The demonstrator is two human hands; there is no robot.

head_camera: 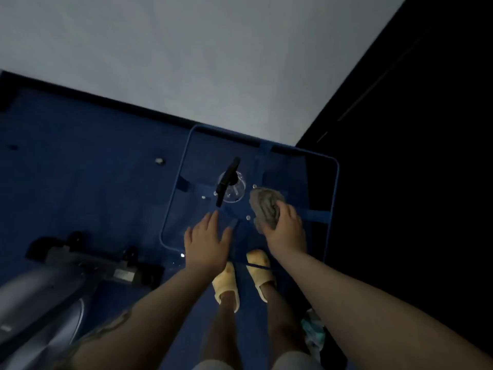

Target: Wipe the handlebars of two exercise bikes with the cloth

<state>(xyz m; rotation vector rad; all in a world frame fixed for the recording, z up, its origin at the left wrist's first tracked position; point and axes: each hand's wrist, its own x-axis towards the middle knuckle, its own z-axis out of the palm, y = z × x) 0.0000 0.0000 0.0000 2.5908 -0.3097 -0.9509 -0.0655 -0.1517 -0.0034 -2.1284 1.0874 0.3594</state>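
My right hand is closed around a crumpled grey cloth, which rests on a clear glass table with a blue frame. My left hand hovers flat over the near part of the table, fingers spread, holding nothing. A clear spray bottle with a black trigger head stands on the glass just beyond my left hand. The base and grey frame of an exercise bike fill the lower left; its handlebars are out of view.
Blue carpet covers the floor, with a pale wall behind the table and a dark surface on the right. My feet in yellow slippers stand under the table's near edge. A small light object lies on the carpet.
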